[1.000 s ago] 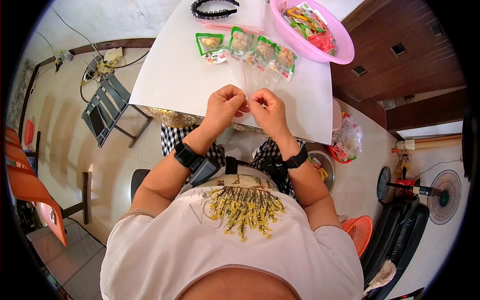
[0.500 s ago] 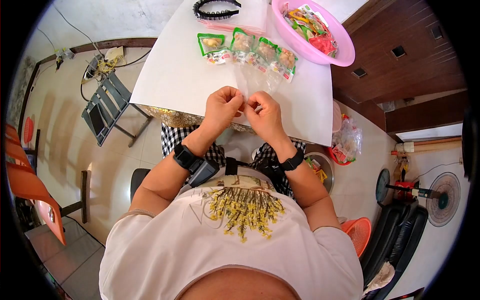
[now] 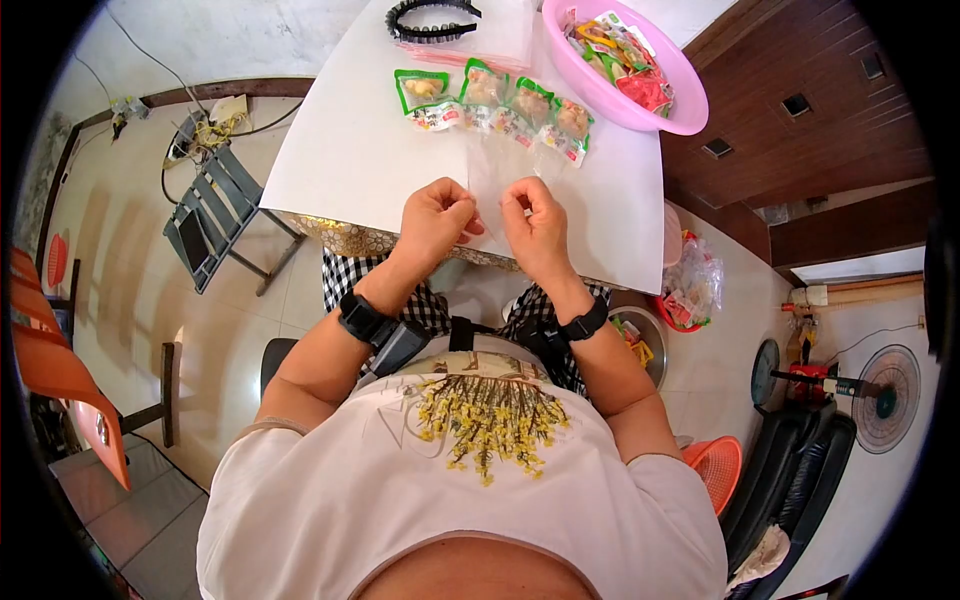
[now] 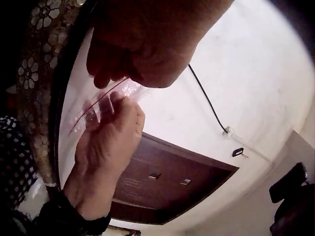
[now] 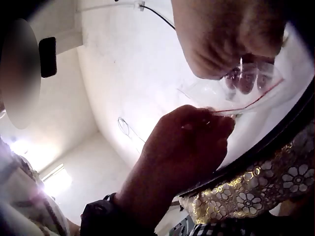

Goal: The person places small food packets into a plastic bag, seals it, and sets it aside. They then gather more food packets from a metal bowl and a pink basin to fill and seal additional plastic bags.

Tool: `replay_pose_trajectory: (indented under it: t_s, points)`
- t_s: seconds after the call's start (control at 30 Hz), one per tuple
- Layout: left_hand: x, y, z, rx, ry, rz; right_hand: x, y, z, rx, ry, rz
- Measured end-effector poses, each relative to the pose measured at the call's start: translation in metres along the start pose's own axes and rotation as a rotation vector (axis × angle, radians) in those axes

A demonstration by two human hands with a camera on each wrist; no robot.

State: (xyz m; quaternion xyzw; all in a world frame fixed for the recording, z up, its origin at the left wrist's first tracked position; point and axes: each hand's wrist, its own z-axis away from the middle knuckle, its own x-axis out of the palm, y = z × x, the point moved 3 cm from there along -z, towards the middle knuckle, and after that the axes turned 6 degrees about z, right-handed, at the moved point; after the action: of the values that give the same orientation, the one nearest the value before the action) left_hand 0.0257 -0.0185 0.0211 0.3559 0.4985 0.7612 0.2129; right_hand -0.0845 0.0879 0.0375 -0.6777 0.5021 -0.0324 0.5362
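Note:
A clear plastic zip bag [image 3: 492,170] with a thin red line along its mouth is stretched between my two hands over the near table edge. My left hand [image 3: 437,217] pinches one side of the mouth between thumb and fingers. On the other side, my right hand [image 3: 537,225] pinches the bag too. Both wrist views show the bag's red line running from hand to hand, with fingers visible through the film. Just beyond the bag, several green-edged snack packets [image 3: 485,85] lie in a row on the white table [image 3: 350,150].
At the table's far right a pink basin [image 3: 685,112] holds many colourful packets. A stack of pink-edged bags [image 3: 500,45] lies at the back, with a black headband [image 3: 432,30] on it. Left of the table stands a grey folding chair [image 3: 215,215]; a red basket [image 3: 718,465] is on the floor at right.
My hands came close together at the bag's mouth, then moved apart, the left one leftward and the right one rightward. The packets and basin stay in place.

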Motion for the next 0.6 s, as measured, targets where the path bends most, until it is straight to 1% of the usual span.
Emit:
replay_pose_trajectory:
  t_s: [0.07,0.13,0.17,0.23,0.27,0.37,0.4,0.5,0.53,0.6]
  points:
    - [-0.006,0.002,0.004,-0.026,-0.014,-0.047,-0.005,-0.003,-0.001,0.026,0.059,0.072]
    - [-0.018,0.000,0.005,-0.060,-0.047,-0.117,-0.010,-0.006,-0.003,-0.048,0.075,0.247]
    - [-0.023,0.003,0.006,-0.027,-0.053,-0.213,-0.012,-0.008,-0.004,-0.085,0.083,0.333]
    - [-0.031,0.008,0.006,0.037,-0.062,-0.405,-0.014,-0.015,-0.004,-0.192,0.031,0.465]
    - [-0.034,0.018,0.010,0.361,0.076,-0.662,-0.013,-0.018,-0.003,-0.245,0.004,0.531]
    - [-0.012,0.059,0.031,0.849,0.266,-0.936,-0.008,-0.026,0.000,-0.354,-0.022,0.565]
    - [-0.006,0.063,0.032,0.957,0.265,-1.053,-0.007,-0.027,0.001,-0.365,-0.023,0.552]
    - [-0.002,0.046,0.015,0.919,0.031,-1.423,-0.007,-0.031,0.004,-0.380,-0.017,0.509]
    - [-0.001,0.042,0.010,0.962,0.023,-1.433,-0.009,-0.028,0.006,-0.371,-0.008,0.493]
    - [-0.005,0.039,0.001,0.961,-0.009,-1.408,-0.015,-0.018,0.011,-0.332,-0.021,0.477]
